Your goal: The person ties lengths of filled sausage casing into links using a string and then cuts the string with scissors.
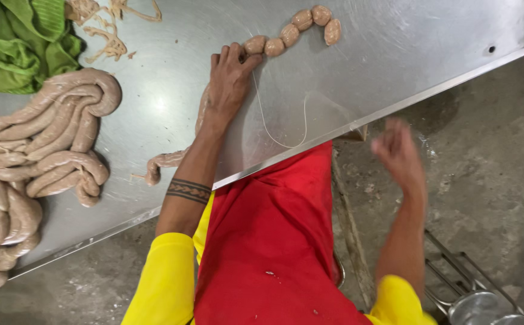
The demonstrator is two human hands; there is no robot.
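My left hand (229, 78) rests on the steel table (406, 54), its fingers pinching a long raw sausage (164, 161) where the tied links begin. A chain of several small round links (292, 30) curves away from my fingertips toward the table's far side. A thin white string (274, 135) runs from that hand in a loop across the steel to the table's near edge. My right hand (397, 153) hangs blurred in the air off the table's edge, over the concrete floor, fingers loosely apart with nothing visibly in them.
A big pile of coiled untied sausage (39, 156) fills the table's left side. A green cloth (18, 42) and a tangle of string scraps (108, 27) lie at the far left. A metal rack with a steel pot (475, 304) stands on the floor at lower right.
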